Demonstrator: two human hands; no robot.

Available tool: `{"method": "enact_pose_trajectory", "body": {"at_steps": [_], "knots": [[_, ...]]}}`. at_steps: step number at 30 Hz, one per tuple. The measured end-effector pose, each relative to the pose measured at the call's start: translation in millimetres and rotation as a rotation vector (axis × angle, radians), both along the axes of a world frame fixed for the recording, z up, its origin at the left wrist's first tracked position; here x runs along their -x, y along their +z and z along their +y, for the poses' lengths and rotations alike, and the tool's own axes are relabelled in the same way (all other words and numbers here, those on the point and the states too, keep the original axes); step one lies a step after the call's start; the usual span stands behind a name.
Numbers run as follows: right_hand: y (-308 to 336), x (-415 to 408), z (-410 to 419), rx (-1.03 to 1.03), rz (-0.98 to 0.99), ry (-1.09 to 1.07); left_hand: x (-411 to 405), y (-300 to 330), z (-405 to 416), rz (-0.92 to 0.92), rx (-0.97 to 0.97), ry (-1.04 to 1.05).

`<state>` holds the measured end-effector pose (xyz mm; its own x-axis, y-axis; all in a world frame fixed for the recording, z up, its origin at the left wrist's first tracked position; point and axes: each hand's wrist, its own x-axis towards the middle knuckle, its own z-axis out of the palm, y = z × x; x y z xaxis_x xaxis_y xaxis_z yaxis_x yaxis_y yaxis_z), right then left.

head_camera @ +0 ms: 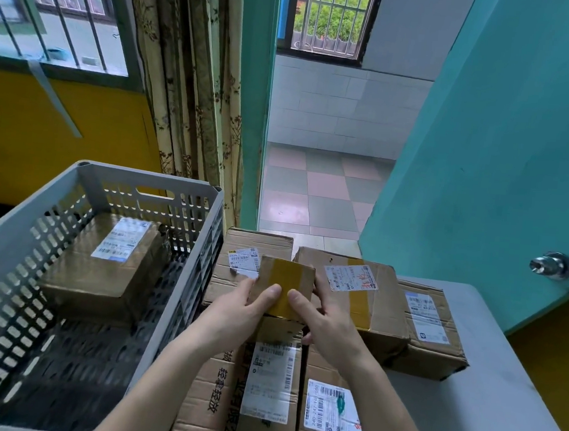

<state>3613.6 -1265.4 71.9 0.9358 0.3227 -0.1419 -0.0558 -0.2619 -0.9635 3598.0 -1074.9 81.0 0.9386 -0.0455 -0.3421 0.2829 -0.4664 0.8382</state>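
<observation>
Both my hands hold up a small cardboard box [290,277] sealed with yellow-brown tape, above a group of parcels. My left hand [246,310] grips its left side with the thumb on the top face. My right hand [324,316] grips the right side, thumb also on top. To the left stands a grey perforated plastic crate [148,182] with one labelled cardboard box [106,265] lying inside it.
Several labelled cardboard parcels lie on a grey table [488,388]: one behind [237,269], two at right [366,291] [428,324], two near me [261,385] [331,412]. A teal door with a metal knob [552,265] stands open at right. Curtain and barred window are at left.
</observation>
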Motion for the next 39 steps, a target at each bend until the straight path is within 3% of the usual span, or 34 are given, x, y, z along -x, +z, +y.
{"method": "enact_pose_trajectory", "body": {"at_steps": [5,11,18,24,29,32,36,39], "knots": [[-3,-5,3,0.037,-0.018,-0.049,-5,-3,-3,-0.014,0.030,0.052],[-20,0,-6,0.111,-0.138,0.066,-6,-4,-4,0.001,0.149,0.137],[-17,-14,-17,0.028,-0.272,-0.152,0,-8,5,-0.059,0.318,-0.042],[-8,-15,-12,-0.036,-0.150,-0.226,6,-17,-2,-0.121,0.419,-0.039],[-10,-4,-18,-0.096,-0.038,-0.045,3,-11,-3,-0.184,0.434,0.056],[-15,2,-14,-0.137,0.049,-0.030,1,-4,-3,-0.126,0.471,0.103],[0,2,-14,-0.179,0.027,-0.078,6,0,1,-0.050,0.551,0.027],[7,6,-12,-0.161,-0.033,-0.040,2,7,-2,-0.043,0.540,0.147]]}}
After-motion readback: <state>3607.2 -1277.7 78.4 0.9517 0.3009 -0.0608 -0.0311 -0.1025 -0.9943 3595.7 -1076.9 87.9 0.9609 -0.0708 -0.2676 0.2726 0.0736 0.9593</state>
